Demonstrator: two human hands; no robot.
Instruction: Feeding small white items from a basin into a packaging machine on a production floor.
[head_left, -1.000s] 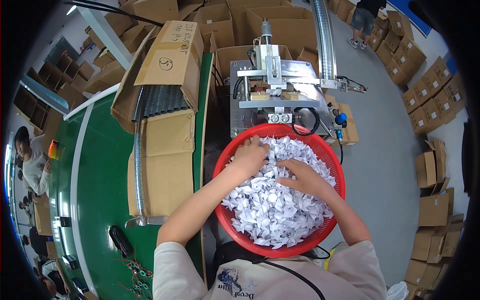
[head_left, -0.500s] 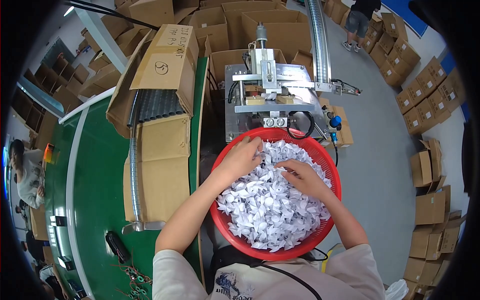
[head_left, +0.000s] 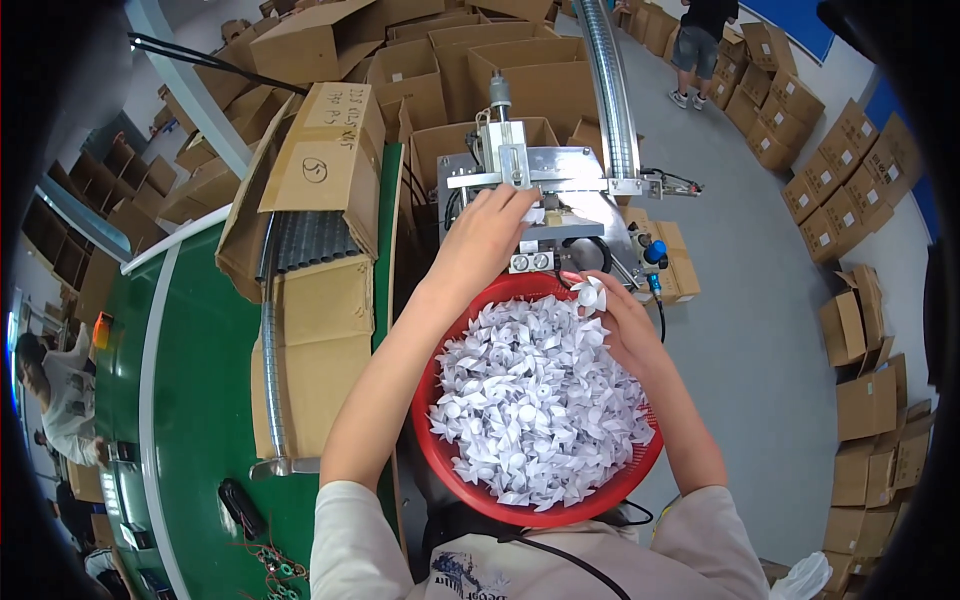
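Along the person's left side, a green table (head_left: 200, 380) was seen, its near end cut off by the picture's lower edge. Straight ahead, a metal machine (head_left: 565, 160) was stationed. On the table, a carton (head_left: 320, 150) was left open toward the near side, perhaps so that its dark tubes (head_left: 318, 247) could be reached easily. Between body and machine, a red basket (head_left: 423, 425) was set, presumably to bring its heaped white pieces (head_left: 535, 400) close to both hands; its support was hidden from above. The left hand (head_left: 488, 236) was held at the machine's middle, fingers drawn narrowly together; whether anything was pinched there could not be told, the fingertips being partly masked. By the right hand (head_left: 628, 325), near the basket's far rim, one pinwheel-shaped piece (head_left: 590, 295) was gripped at the fingertips, apparently lightly, to spare its blades.
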